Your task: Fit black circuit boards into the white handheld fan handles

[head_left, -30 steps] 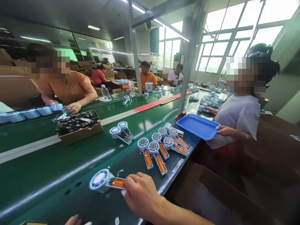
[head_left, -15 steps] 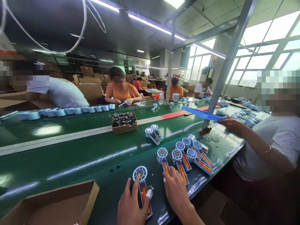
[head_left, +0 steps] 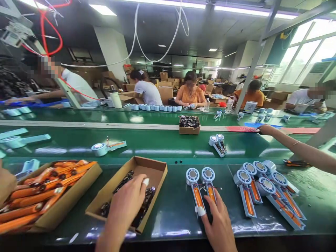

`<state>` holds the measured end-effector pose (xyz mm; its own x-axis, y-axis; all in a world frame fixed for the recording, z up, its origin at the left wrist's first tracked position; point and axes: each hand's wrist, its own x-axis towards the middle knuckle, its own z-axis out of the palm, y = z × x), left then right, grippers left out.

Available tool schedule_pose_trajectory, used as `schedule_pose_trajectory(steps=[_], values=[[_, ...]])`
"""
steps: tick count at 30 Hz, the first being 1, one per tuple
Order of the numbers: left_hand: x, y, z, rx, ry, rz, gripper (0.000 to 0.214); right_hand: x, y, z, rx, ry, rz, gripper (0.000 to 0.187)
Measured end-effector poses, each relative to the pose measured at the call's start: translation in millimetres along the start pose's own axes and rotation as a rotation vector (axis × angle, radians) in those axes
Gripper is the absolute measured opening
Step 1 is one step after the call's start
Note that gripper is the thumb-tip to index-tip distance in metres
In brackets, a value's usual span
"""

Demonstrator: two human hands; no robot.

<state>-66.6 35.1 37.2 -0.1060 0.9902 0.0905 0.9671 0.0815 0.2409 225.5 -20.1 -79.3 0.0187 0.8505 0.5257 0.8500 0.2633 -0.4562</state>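
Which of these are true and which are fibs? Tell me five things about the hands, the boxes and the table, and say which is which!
1. The left hand reaches over a cardboard box of dark parts. True.
2. The right hand is on a water bottle. False: it is at two round-headed blue units.
3. The right thumb has a white cover. True.
4. The box of dark parts is to the right of those two blue units in the picture. False: it is to their left.
5. The long work surface is yellow all over. False: it is mostly green.
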Motion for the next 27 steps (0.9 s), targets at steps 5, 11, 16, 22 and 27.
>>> schedule_pose_trajectory(steps=[5, 11, 16, 22, 27], values=[[16.4, -15.8, 6.0, 0.126, -0.194, 0.111, 0.016, 6.5, 0.2, -19.8, 0.237, 0.064, 0.106, 0.024], [25.6, -10.5, 7.3, 0.097, -0.150, 0.155, 0.010, 23.6, -15.6, -56.7, 0.339, 0.149, 0.068, 0.036], [23.0, -17.2, -10.0, -0.262, 0.147, -0.137, 0.016, 39.0, -27.8, -67.4, 0.360, 0.057, 0.011, 0.032], [10.2, 7.9, -4.7, -0.969, 0.478, -0.185, 0.051, 63.5, -42.5, -55.6, 0.039, -0.231, -0.157, 0.031], [-8.9, 41.1, 12.2, -1.170, 0.240, -0.170, 0.073, 88.3, -39.5, -46.6, -0.204, -0.430, -0.350, 0.027]])
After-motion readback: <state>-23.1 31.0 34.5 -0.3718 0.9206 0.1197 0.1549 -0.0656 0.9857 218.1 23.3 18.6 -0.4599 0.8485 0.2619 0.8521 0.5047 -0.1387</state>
